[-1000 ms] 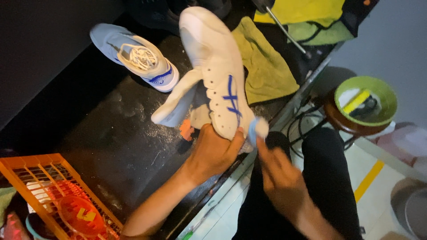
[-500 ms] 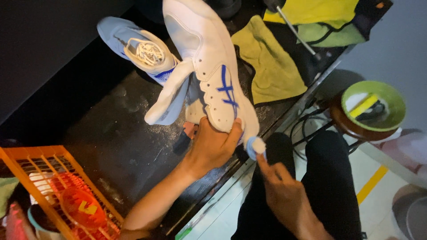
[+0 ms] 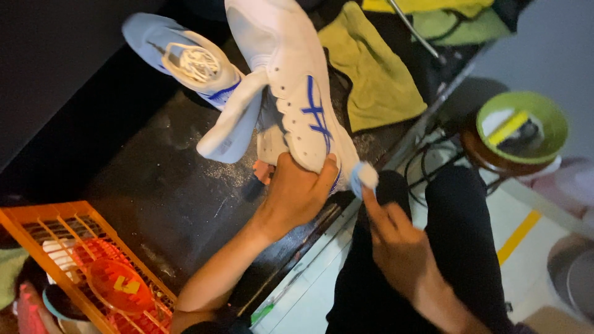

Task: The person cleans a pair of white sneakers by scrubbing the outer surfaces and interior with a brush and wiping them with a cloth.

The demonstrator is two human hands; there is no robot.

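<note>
The dark bench (image 3: pixel 154 204) carries an orange crate (image 3: pixel 74 260) at its near-left corner and a yellow-green cloth (image 3: pixel 371 80) toward its right edge. Above the near edge a white shoe with blue stripes (image 3: pixel 291 80) is held up, long axis running away from the person, heel nearest. The left hand (image 3: pixel 297 192) wraps that heel, fingers closed on it. The right hand (image 3: pixel 396 247) sits just right of it, fingers pinching a small pale wad (image 3: pixel 364 176) (perhaps a wipe) touching the heel.
</note>
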